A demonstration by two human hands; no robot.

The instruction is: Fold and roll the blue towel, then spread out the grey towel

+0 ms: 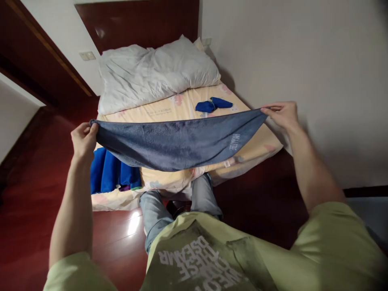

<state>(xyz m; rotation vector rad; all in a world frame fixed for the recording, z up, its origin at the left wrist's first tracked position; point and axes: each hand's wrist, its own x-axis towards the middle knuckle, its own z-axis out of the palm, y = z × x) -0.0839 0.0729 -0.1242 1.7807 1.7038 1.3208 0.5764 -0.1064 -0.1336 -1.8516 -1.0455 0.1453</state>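
Observation:
A grey-blue towel [176, 141] with pale lettering near its right end is stretched out above the bed. My left hand [83, 139] pinches its left corner between thumb and fingers. At the other end, my right hand [283, 115] grips the right corner with the arm held out. The towel's upper edge runs nearly straight between both hands, while its lower part sags in a curve. Part of the bed behind the towel is hidden.
The bed [251, 163] has a pale patterned sheet. Bright blue cloths [106, 171] lie at its near left corner, and a small rolled blue cloth [214, 105] farther back. A white quilt [157, 72] is heaped by the headboard [139, 24]. A wall [303, 52] borders the right.

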